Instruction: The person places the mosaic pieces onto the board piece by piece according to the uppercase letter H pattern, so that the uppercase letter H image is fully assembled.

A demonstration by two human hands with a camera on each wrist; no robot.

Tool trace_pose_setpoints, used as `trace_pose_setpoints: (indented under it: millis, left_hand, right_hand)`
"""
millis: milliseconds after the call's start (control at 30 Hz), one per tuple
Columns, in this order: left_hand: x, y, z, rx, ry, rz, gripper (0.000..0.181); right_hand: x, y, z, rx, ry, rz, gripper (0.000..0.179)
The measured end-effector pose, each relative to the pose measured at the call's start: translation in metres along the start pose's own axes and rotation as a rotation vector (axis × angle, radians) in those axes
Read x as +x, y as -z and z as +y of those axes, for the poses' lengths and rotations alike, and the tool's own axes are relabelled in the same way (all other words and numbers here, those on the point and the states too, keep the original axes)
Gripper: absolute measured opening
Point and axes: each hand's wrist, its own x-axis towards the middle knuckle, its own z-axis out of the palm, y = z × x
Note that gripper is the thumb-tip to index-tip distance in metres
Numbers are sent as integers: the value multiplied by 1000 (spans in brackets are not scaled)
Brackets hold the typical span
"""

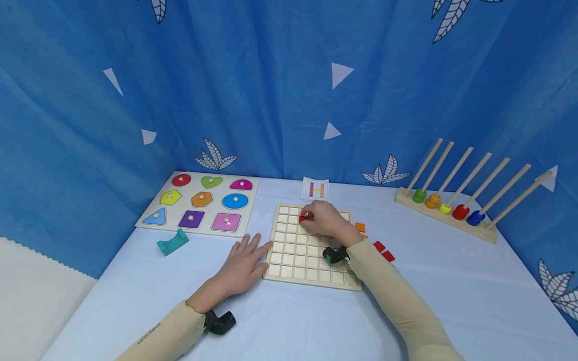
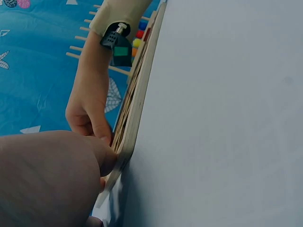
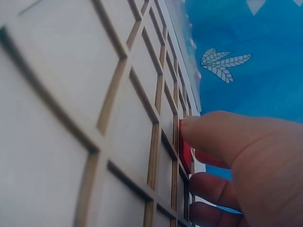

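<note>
My right hand point(image 1: 322, 219) reaches over the wooden grid board point(image 1: 311, 284), its thumb and fingers pinching a red square tile point(image 1: 303, 219) at the board's upper part. In the right wrist view the red tile point(image 3: 185, 150) shows between thumb and fingers, at the grid's cells; whether it sits fully in one I cannot tell. With fingers spread, my left hand point(image 1: 239, 268) rests at the board's left edge. The left wrist view has its thumb against the board's side point(image 2: 142, 80). Orange tiles point(image 1: 360, 227) and red tiles point(image 1: 383, 250) lie right of the board, partly behind my right arm.
A printed pattern card point(image 1: 315, 189) lies behind the board. At the left are a shape puzzle point(image 1: 217, 191) with knobbed pieces and a teal curved block point(image 1: 173, 242). A wooden peg stand point(image 1: 444, 215) with coloured beads stands at the right. Blue curtain point(image 1: 289, 90) hangs behind the table.
</note>
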Motion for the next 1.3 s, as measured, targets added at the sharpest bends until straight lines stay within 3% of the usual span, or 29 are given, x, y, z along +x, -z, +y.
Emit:
trace_pose_setpoints:
  millis: [500, 800, 1300]
  left_hand:
    - [1, -1, 0, -6, -1, -5, 56]
    - [0, -1, 1, -3, 1, -2, 55]
    - [-1, 1, 2, -6, 0, 0, 54]
  right_hand:
    - [-1, -4, -1, -33, -2, 35, 20]
    - [-5, 3, -2, -23, 12, -7, 23]
    - [-54, 38, 8, -78, -46, -7, 29]
